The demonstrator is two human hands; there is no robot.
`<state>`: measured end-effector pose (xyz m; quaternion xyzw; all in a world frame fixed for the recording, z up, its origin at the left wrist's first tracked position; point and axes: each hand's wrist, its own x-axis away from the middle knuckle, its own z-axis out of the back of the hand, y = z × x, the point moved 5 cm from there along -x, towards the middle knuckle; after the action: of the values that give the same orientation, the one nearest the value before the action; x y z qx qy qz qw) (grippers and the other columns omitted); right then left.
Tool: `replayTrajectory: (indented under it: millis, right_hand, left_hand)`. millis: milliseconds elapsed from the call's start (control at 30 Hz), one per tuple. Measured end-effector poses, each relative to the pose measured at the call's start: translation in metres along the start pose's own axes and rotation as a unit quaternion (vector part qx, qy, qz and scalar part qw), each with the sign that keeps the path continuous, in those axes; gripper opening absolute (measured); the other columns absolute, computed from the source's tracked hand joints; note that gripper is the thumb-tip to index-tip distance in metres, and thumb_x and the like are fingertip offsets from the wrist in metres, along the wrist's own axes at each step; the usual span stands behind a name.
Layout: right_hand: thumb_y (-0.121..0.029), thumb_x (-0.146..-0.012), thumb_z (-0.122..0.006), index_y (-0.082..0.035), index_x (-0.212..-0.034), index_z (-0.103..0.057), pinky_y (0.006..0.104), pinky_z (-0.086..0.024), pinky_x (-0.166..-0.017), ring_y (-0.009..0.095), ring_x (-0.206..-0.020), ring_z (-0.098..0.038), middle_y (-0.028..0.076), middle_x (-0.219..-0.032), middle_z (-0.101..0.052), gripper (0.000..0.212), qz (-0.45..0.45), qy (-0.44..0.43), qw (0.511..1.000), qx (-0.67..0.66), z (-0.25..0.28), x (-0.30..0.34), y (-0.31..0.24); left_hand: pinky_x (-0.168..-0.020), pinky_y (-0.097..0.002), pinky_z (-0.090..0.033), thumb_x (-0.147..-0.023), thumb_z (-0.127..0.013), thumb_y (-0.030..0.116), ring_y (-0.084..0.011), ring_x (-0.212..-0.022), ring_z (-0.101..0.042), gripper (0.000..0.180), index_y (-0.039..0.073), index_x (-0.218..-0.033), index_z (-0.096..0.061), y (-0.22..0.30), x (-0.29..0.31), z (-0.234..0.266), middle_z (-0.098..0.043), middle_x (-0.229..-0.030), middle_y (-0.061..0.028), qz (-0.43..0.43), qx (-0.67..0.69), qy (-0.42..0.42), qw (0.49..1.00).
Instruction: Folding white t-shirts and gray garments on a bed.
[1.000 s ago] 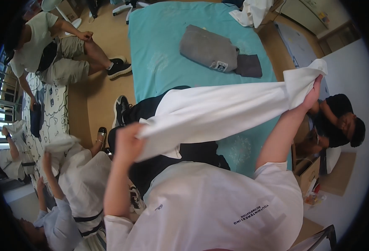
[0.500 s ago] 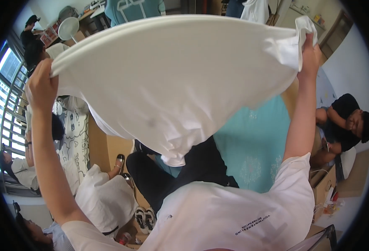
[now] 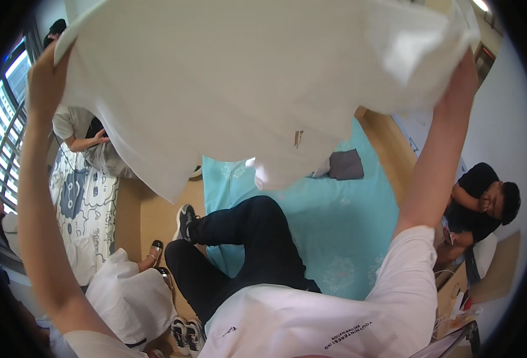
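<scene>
A large white T-shirt (image 3: 245,83) is stretched in the air before me, its loose lower edge hanging above a turquoise bed (image 3: 347,232). A small brown print shows near its lower right part. My left hand (image 3: 48,80) is closed on the shirt's left edge, with the fingers partly behind the cloth. Raised at the upper right, my right hand (image 3: 463,74) grips the other side, though its fingers are blurred and mostly covered by bunched fabric. The top of the shirt runs out of the picture.
On the bed lies a folded dark grey cloth (image 3: 346,164). A person in black (image 3: 484,197) sits at the right wall, near a cardboard box (image 3: 451,298). Another bed with a patterned sheet (image 3: 75,197), a person's white skirt (image 3: 129,292) and sneakers (image 3: 187,335) are at the left.
Both hands have risen and spread a little, carrying the shirt upward. Its hanging edge has lifted, and the grey cloth on the bed now shows below it. My view has tilted.
</scene>
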<state>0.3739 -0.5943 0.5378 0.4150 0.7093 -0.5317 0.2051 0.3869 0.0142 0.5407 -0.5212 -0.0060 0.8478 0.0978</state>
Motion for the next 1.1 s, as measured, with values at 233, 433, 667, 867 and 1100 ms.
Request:
replayTrajectory:
  millis: [233, 433, 667, 867, 1100]
  right_hand:
    - [-0.023, -0.097, -0.057, -0.005, -0.101, -0.07, 0.0299, -0.048, -0.064, 0.015, -0.072, -0.058, 0.004, -0.082, -0.059, 0.023, -0.081, -0.46, 0.872, -0.143, 0.036, 0.152, 0.008]
    - [-0.001, -0.095, -0.054, -0.01, -0.104, -0.077, 0.0239, -0.038, -0.047, 0.006, -0.048, -0.046, -0.006, -0.062, -0.045, 0.026, -0.003, -0.784, 0.603, -0.149, -0.003, 0.183, -0.054]
    - [-0.008, -0.095, -0.057, -0.017, -0.101, -0.074, 0.0125, -0.042, -0.054, 0.005, -0.058, -0.063, 0.0, -0.07, -0.066, 0.02, 0.031, -0.725, 0.605, -0.329, 0.026, 0.159, -0.083]
    - [-0.01, -0.094, -0.06, -0.02, -0.103, -0.075, 0.0121, -0.039, -0.056, 0.002, -0.063, -0.063, -0.004, -0.062, -0.062, 0.02, -0.036, -0.666, 0.641, -0.381, 0.017, 0.175, -0.052]
    - [-0.012, -0.091, -0.069, -0.014, -0.105, -0.071, 0.0157, -0.035, -0.051, 0.002, -0.052, -0.055, -0.002, -0.063, -0.06, 0.014, -0.091, -0.754, 0.598, -0.256, -0.013, 0.178, 0.047]
  left_hand:
    - [-0.075, -0.0455, -0.052, -0.078, -0.068, 0.012, -0.0435, -0.083, -0.067, 0.035, -0.006, -0.108, -0.063, 0.011, 0.292, -0.011, -0.068, -0.091, -0.0245, 0.026, 0.088, -0.059, 0.994]
    - [-0.049, -0.038, -0.036, -0.076, -0.074, 0.01, -0.0286, -0.054, -0.05, 0.02, -0.004, -0.085, -0.064, 0.098, 0.407, 0.149, -0.053, -0.066, -0.0153, 0.01, -0.005, 0.09, 0.996]
    - [-0.051, -0.0391, -0.038, -0.076, -0.072, 0.009, -0.0299, -0.057, -0.052, 0.017, -0.004, -0.084, -0.064, 0.137, 0.41, 0.237, -0.055, -0.067, -0.0156, -0.02, -0.142, 0.194, 0.97]
    - [-0.052, -0.04, -0.04, -0.076, -0.071, 0.009, -0.031, -0.059, -0.054, 0.015, -0.004, -0.083, -0.065, 0.137, 0.414, 0.27, -0.057, -0.068, -0.0158, -0.014, -0.19, 0.192, 0.963]
    - [-0.054, -0.041, -0.042, -0.076, -0.069, 0.008, -0.0323, -0.061, -0.056, 0.013, -0.003, -0.083, -0.065, 0.14, 0.41, 0.262, -0.059, -0.07, -0.0161, -0.016, -0.192, 0.159, 0.968]
